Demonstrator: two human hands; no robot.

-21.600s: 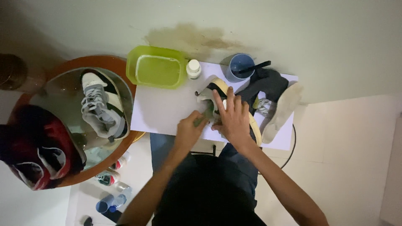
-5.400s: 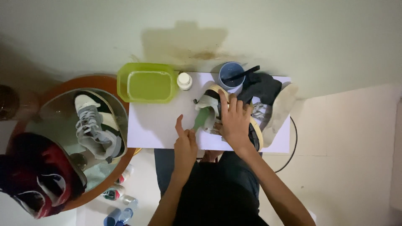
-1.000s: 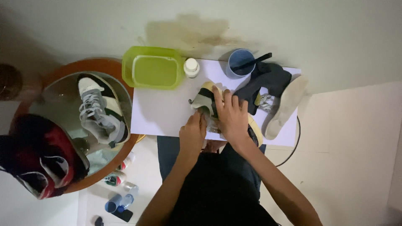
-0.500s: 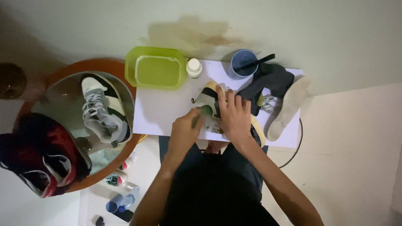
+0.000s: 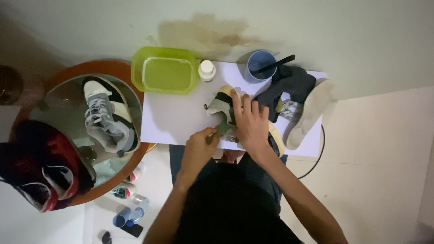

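Nearest the lens, in the lower middle of the frame, I saw both forearms rising out of a dark lap toward the white table (image 5: 176, 119); my left hand (image 5: 199, 147) sat at the table's near edge, fingers curled tight round a small green brush (image 5: 221, 130) whose tip met the shoe; my right hand (image 5: 251, 122) lay flat over the top of the pale sneaker (image 5: 222, 103), fingers spread and pressing down, so it pinned rather than gripped; the sneaker lay just right of the table's centre, its toe pointing to the upper left, its heel overhanging the near edge.

The broadest bare stretch of tabletop lay to the left of the sneaker, running out to the table's left edge; on the right the surface was crowded, a dark cloth (image 5: 294, 83) touching my right fingers and a second pale shoe (image 5: 309, 113) lying sole-up beside it, close to the right edge.

Farther up, along the far edge against the wall, stood a green tub (image 5: 165, 72), a small white bottle (image 5: 207, 70) just beside it, and a blue cup (image 5: 261, 65) with a dark stick across its rim.

At the left of the frame a round orange basin (image 5: 58, 77) held another sneaker (image 5: 108, 117); a red shoe (image 5: 45, 171) rested on its lower rim.
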